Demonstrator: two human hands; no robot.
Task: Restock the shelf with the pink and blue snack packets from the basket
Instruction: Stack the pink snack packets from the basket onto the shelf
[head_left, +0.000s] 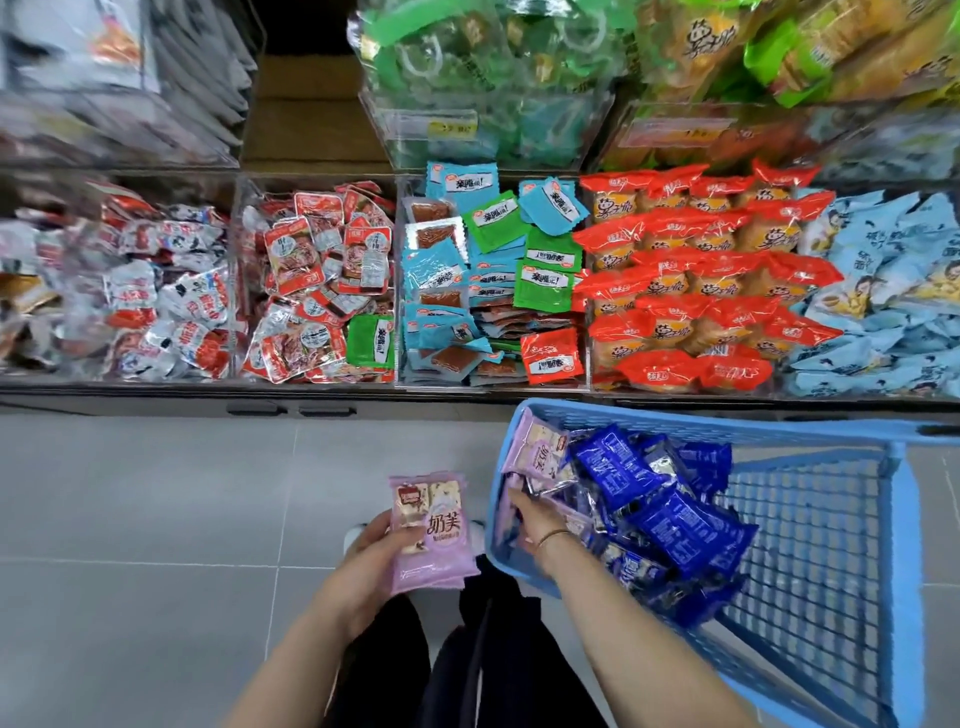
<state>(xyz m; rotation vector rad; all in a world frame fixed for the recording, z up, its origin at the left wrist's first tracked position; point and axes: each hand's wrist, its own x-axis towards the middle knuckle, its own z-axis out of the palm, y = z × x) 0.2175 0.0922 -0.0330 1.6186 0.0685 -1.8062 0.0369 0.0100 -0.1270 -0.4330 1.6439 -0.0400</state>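
Observation:
My left hand (371, 553) holds a pink snack packet (434, 530) over the floor, just left of the blue basket (810, 525). My right hand (535, 519) reaches down inside the basket's near left corner, its fingers among the packets; whether they grip one is hidden. Another pink packet (543, 449) leans against the basket's far left wall. Several dark blue packets (660, 514) lie heaped in the basket's left half.
The shelf in front holds clear bins: red and white packets (322, 280), blue and green sachets (488, 275), orange cakes (691, 275), pale blue bags (883, 291). An open bin (311, 119) sits at upper middle. Grey tiled floor (156, 519) lies below.

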